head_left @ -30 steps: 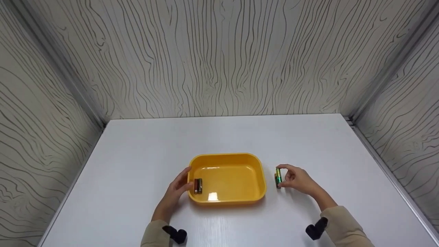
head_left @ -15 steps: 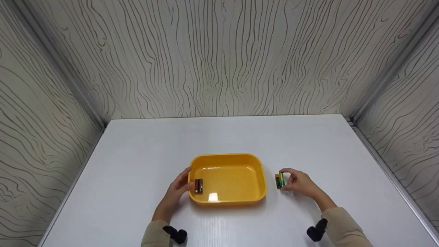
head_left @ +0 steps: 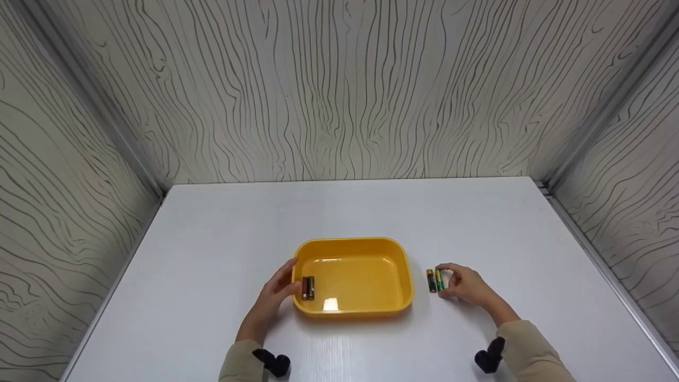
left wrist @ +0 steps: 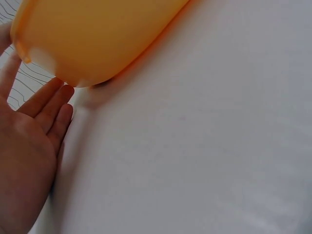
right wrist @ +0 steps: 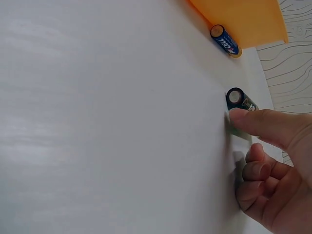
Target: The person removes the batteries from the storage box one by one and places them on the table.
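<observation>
A yellow plastic tray (head_left: 353,314) stands on the white table. My left hand (head_left: 268,300) holds its left side in the head view, thumb over the rim, the other fingers against the outer wall (left wrist: 73,53). Inside, at the left, two batteries (head_left: 308,288) lie side by side. Right of the tray, my right hand (head_left: 467,284) pinches a green-and-yellow battery (head_left: 440,279) between thumb and index finger. Close beside it on its left is a dark green battery (head_left: 431,280) with a gold end. The thumb mostly hides the pinched battery in the right wrist view.
In the right wrist view a blue battery (right wrist: 225,41) lies against the tray's outer wall (right wrist: 246,19); I cannot make it out from the head. Wood-patterned panels (head_left: 345,106) enclose the white table (head_left: 238,217) at the back and sides.
My right hand has moved slightly right and toward me with the green-and-yellow battery. That battery overlapped the dark green one earlier and now sits right of it. The left hand stays on the tray.
</observation>
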Tool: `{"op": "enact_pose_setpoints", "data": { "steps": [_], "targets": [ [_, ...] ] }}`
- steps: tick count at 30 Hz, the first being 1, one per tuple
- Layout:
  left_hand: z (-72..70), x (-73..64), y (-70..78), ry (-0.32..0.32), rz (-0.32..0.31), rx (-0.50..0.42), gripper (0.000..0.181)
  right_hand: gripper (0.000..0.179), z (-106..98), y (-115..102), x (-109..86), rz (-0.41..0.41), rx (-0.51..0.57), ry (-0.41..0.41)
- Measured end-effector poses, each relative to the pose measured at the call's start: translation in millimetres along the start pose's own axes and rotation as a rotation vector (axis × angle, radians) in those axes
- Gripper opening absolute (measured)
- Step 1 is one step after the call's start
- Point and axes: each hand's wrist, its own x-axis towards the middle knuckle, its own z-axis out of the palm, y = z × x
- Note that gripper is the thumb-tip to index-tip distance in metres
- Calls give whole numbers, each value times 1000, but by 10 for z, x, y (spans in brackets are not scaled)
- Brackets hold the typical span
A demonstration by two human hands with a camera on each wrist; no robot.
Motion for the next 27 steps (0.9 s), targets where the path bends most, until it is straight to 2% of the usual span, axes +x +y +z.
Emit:
{"op": "enact_pose_setpoints", "data": {
  "steps": [5, 12, 18, 27],
  "targets": [
    [-1, 0, 4, 5, 5, 5, 62, 60, 15, -18, -4, 20, 3, 3],
    [5, 0, 3, -18, 46, -9, 61, 64, 13, -56, 4, -4, 11, 0],
    [-2, 4, -14, -20, 52, 6, 62, 60, -25, -152, 4, 24, 2, 18],
    [-5, 8, -27, -25, 45, 13, 64, 48, -63, -343, 7, -86, -30, 40]
  ]
}}
